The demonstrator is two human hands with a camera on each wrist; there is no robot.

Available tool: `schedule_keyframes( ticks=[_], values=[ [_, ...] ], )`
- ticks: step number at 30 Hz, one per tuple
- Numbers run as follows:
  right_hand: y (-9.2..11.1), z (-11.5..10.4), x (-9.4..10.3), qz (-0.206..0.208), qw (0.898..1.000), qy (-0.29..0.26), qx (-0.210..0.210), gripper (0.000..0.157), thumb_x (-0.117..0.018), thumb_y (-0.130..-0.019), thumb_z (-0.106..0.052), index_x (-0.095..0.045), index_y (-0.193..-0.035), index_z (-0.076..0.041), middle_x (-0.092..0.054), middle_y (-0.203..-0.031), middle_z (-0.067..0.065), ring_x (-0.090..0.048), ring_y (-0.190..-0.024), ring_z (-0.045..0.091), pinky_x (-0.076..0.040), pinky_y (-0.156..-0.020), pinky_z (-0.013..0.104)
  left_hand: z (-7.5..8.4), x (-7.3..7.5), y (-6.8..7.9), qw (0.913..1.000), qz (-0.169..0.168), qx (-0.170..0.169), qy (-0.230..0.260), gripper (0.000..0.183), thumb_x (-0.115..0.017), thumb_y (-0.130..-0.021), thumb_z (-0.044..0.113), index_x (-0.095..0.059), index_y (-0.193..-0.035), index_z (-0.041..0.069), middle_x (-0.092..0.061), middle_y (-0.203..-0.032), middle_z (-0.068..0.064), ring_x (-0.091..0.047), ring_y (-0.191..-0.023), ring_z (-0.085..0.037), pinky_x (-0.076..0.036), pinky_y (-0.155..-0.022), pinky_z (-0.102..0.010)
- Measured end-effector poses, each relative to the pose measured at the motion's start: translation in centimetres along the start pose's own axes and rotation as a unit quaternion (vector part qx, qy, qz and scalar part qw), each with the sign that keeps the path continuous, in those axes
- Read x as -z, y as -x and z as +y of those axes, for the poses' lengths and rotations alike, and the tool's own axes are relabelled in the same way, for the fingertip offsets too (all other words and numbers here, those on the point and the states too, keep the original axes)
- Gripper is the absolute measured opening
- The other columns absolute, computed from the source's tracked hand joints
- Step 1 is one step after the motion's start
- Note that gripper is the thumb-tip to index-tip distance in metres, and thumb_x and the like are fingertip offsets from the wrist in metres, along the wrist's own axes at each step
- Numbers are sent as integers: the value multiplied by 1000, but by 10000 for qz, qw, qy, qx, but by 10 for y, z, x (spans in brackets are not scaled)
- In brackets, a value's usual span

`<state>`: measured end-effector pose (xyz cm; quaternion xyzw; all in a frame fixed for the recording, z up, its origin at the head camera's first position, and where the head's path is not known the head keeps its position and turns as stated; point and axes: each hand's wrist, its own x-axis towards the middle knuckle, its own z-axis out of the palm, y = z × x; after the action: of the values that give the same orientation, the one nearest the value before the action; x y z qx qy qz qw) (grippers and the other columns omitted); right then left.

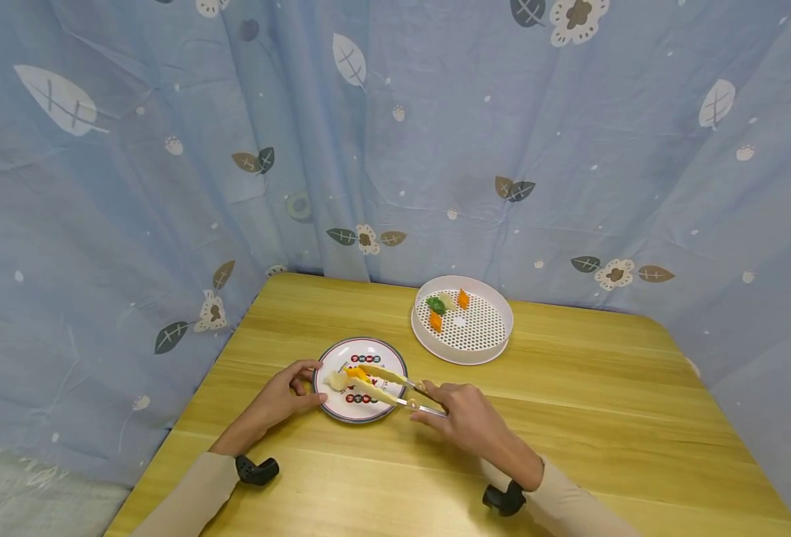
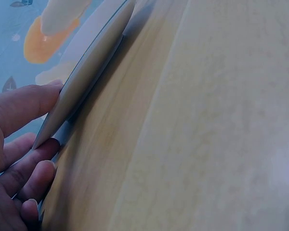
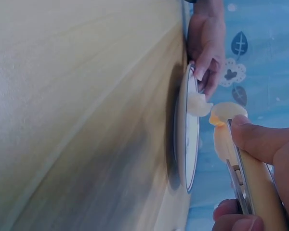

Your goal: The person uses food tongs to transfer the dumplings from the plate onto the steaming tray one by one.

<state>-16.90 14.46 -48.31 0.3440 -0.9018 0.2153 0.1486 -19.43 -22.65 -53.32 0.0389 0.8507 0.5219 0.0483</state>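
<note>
the plate (image 1: 335, 358) is pinched by the left grip (image 1: 289, 394); over it, tongs (image 1: 378, 393) are held by the right grip (image 1: 466, 418), around an orange piece (image 1: 357, 373). four pieces (image 1: 436, 305), seemingly done, lie in the perforated basket (image 1: 463, 357) beyond it; a pale piece (image 1: 336, 381) is left.

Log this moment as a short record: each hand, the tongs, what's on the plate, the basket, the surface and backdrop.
Left hand: holds the rim of the plate
Right hand: holds the tongs
Tongs' tips: over the plate, orange piece between them
On plate: pale piece
Basket: beyond the plate, to its right; holds two orange pieces, green piece, another pale piece
Surface: wooden table
Backdrop: blue curtain
</note>
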Motion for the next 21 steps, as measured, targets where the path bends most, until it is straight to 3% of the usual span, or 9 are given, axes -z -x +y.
schedule_keyframes(
  ticks=[4, 11, 21],
  values=[
    [-2, 1, 3, -8, 9999, -74, -132, 57, -77, -88, -50, -73, -129, -10, -46, -64, -18, -29, -55, -1, -31, -50, 20, 0, 0, 0, 10000, 4, -16, 14, 61, -89, -83, 23, -61, -137, 15, -61, -115, -9, -49, -85, -23, -40, -66, -28],
    [-4, 5, 6, 120, 9997, -30, -232, 58, -81, -85, -48, -74, -127, -9, -32, -62, -17, -26, -55, 0, -28, -50, 20, 0, -1, 0, 10000, 3, -67, 31, 60, -89, -83, 21, -62, -136, 13, -61, -114, -11, -49, -85, -23, -39, -68, -29],
    [-4, 13, 14, 262, 9990, -56, -354, 54, -83, -85, -45, -76, -123, -7, -41, -61, -17, -32, -56, 0, -31, -50, 21, 0, 0, 1, 9999, -4, -156, -17, 60, -88, -84, 21, -61, -137, 12, -60, -114, -10, -49, -84, -22, -40, -69, -29]
  ],
)
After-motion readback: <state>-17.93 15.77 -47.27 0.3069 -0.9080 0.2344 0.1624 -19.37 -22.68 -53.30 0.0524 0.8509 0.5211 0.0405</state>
